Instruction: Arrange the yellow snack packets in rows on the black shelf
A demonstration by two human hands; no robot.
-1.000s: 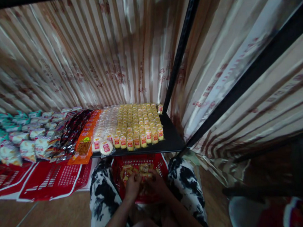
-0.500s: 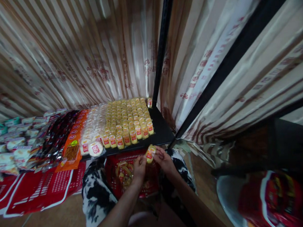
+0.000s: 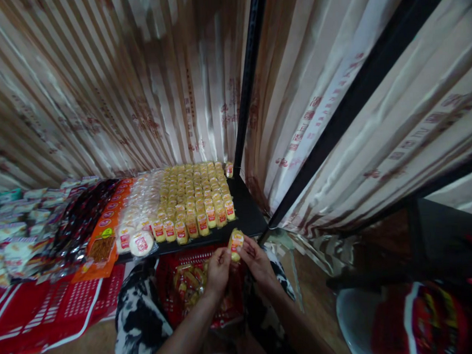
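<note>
Between my two hands is a small yellow wrapped snack cake with a red and white label, held upright above a red basket. My left hand pinches its left edge, and my right hand grips its right side. Loose wrapped cakes of the same look lie inside the red basket between my knees. Ahead, rows of matching yellow cakes stand packed on a black shelf. One more cake sits by the shelf post.
Left of the yellow rows are white round packaged cakes, an orange snack bag, dark packets and white packets. Red baskets stand at lower left. Black posts rise before curtains. A white basin is at right.
The view has shifted slightly, so the shelf appears a little lower and to the left. Both hands still hold the snack cake, which is now more upright.
</note>
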